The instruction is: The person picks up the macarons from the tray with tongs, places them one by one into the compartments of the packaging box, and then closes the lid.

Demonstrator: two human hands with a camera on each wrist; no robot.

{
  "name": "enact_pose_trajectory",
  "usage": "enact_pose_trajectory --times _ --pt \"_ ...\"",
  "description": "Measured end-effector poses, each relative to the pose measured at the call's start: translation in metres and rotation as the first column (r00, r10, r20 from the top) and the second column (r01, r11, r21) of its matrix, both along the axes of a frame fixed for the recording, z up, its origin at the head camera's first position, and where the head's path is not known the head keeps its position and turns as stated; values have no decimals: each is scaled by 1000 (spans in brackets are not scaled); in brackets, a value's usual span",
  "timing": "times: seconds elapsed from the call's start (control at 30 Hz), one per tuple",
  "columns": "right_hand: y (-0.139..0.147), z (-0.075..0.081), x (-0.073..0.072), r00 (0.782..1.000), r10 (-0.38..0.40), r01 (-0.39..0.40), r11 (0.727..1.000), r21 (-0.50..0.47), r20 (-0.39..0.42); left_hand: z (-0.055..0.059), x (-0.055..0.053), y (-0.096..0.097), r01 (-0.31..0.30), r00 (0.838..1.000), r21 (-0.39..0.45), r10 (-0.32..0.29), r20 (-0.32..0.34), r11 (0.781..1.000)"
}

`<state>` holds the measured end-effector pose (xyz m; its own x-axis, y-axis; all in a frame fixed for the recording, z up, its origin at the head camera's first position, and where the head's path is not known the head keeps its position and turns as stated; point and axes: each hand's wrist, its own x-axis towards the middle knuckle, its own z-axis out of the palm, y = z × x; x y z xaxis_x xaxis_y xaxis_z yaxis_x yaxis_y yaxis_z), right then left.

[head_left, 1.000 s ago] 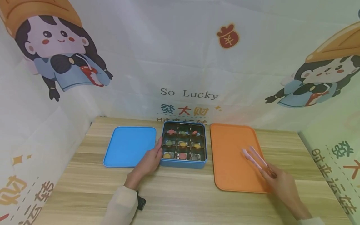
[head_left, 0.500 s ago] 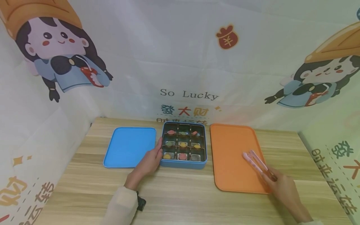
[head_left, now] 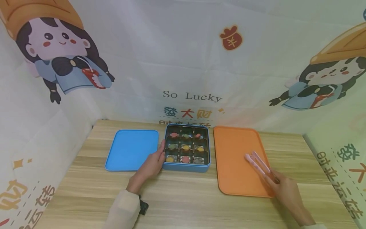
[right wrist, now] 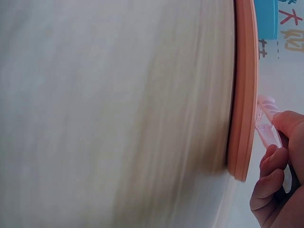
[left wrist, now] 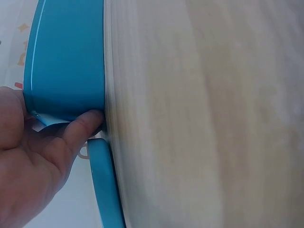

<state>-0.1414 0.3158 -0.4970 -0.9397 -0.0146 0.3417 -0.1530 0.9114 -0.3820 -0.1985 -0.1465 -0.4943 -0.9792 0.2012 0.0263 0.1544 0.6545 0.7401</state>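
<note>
A blue tin box (head_left: 186,167) stands in the middle of the table, its dark insert divided into small compartments. In them lie several small pink, yellow and green pieces, too small to identify; one is a pink piece (head_left: 185,159) in the front middle compartment. My left hand (head_left: 154,163) rests along the box's left side, and in the left wrist view its fingers touch the wall. My right hand (head_left: 287,189) grips pink tongs (head_left: 255,165) over an orange tray (head_left: 234,165). The tongs' tips are slightly apart above the tray; whether anything is between them I cannot tell.
A flat blue lid (head_left: 132,149) lies left of the box, close beside my left hand. The wood-grain table (head_left: 183,198) ends at a printed cloth backdrop (head_left: 148,63) that rises behind it and on both sides.
The tongs in my right hand have shifted slightly over the tray, their tips drawing closer together and then parting a little. My left hand and the box have not moved.
</note>
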Motion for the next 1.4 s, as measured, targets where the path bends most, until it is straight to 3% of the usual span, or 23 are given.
enact_pose_trajectory --times 0.53,0.8,1.0,1.4 --pt "-16 0 -3 989 86 -89 996 -18 -123 0 0 2 -6 1000 -6 6 3 1000" --pt "-15 1 -3 997 60 -61 998 -25 -53 -3 -1 1 3 1000 -11 -3 4 1000" --pt "-8 3 -2 995 47 -49 999 -18 -87 -2 0 1 0 1000 -4 0 16 1000" --pt "16 -1 16 997 69 -69 998 1 -47 0 -1 0 -6 1000 -14 6 15 1000"
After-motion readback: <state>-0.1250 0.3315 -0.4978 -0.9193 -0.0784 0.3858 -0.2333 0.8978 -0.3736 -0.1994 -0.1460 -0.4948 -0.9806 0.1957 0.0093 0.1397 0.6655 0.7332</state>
